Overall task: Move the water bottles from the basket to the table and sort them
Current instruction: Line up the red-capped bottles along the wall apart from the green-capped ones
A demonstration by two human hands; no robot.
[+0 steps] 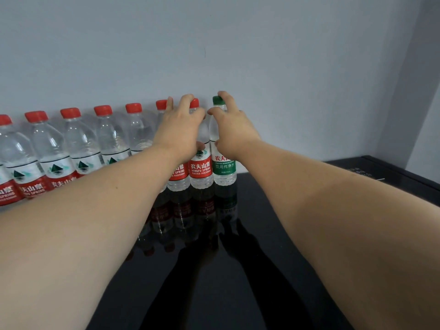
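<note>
Fingers point(187, 101) of left hand point(181, 129) curl round red-label bottle point(201, 170); right hand point(234, 132) fingers grip green-label bottle point(223, 170) just beside

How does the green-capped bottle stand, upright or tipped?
Upright: the green-capped bottle stands base-down on the black table, cap on top; right hand grips it.

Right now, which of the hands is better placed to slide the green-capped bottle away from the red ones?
Probably the right hand: it grips the green-capped bottle at the row's right end, while the left hand holds a red-capped bottle.
</note>
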